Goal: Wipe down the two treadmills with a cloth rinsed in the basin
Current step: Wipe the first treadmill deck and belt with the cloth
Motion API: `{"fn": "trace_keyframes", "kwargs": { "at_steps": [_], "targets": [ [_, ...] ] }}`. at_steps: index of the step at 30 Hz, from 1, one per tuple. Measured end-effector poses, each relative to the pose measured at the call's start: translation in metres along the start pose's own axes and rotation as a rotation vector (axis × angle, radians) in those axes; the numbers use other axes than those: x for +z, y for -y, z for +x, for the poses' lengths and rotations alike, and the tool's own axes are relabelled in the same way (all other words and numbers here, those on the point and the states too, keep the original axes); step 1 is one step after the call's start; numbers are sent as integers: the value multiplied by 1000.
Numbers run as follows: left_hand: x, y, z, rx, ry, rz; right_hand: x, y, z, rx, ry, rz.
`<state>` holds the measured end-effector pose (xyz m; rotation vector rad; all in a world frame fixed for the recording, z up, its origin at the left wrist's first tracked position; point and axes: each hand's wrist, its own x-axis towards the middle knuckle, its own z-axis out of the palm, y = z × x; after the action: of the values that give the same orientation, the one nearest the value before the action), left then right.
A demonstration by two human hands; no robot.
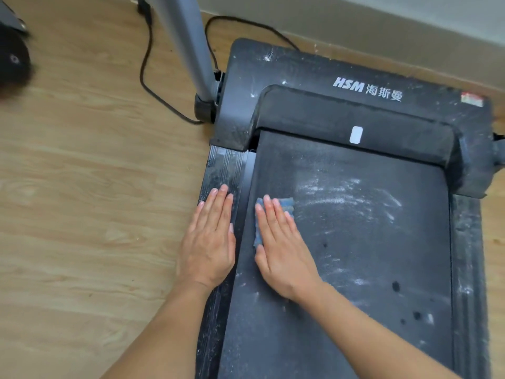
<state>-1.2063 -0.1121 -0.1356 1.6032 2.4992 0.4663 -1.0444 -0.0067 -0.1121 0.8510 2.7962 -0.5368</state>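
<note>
**Belt wipe under way at the treadmill's left edge**

Nearest the camera, the left hand (pixel 209 239) lies flat on the side rail (pixel 224 170), fingers straight and together, holding nothing. Just beside it, the right hand (pixel 281 250) presses the blue cloth (pixel 288 205) flat onto the belt (pixel 355 255). Its grip is not closed: the cloth is pinned under straight fingers and palm, not clamped.

White dust streaks lie on the belt to the right of the cloth. In my judgement, even pressure and overlapping passes across the belt would suit, turning the cloth to a clean face as it loads. The left hand serves well as a brace.

Beyond, the motor cover (pixel 314 75) is also dusty.

The basin is not in view. A dark blurred shape (pixel 13 61) at top left cannot be identified. Most of the cloth is hidden under the hand, and the belt's near end is cut off.
</note>
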Motion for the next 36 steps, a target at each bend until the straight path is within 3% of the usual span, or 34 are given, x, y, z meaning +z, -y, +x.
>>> {"fn": "trace_keyframes", "kwargs": {
  "at_steps": [4,8,12,16,19,21,24,26,30,33,36],
  "targets": [
    [-1,0,1,7,3,8,-38,-34,106,54,-54,-67],
    [0,-2,1,5,-21,2,-64,-61,141,-56,35,-129],
    [1,-2,0,5,-31,3,-56,-46,94,-112,146,-62],
    [2,-1,1,2,-36,10,-8,-12,-28,-398,253,-170],
    [1,-1,0,0,-26,13,3,-24,-38,-514,181,-250],
    [0,-1,0,2,-15,19,-11,-42,0,-428,138,-261],
    [-2,-2,0,0,1,35,-51,-78,76,-114,23,-218],
    [-2,-3,1,-7,2,45,-64,-96,102,0,-25,-215],
    [-2,-4,0,-10,-1,46,-45,-88,44,-46,37,-160],
    [-1,-4,0,-2,-2,42,-11,-61,-57,-193,192,-189],
    [-2,-3,1,-1,-13,43,0,-61,-85,-327,183,-228]
  ]
}}
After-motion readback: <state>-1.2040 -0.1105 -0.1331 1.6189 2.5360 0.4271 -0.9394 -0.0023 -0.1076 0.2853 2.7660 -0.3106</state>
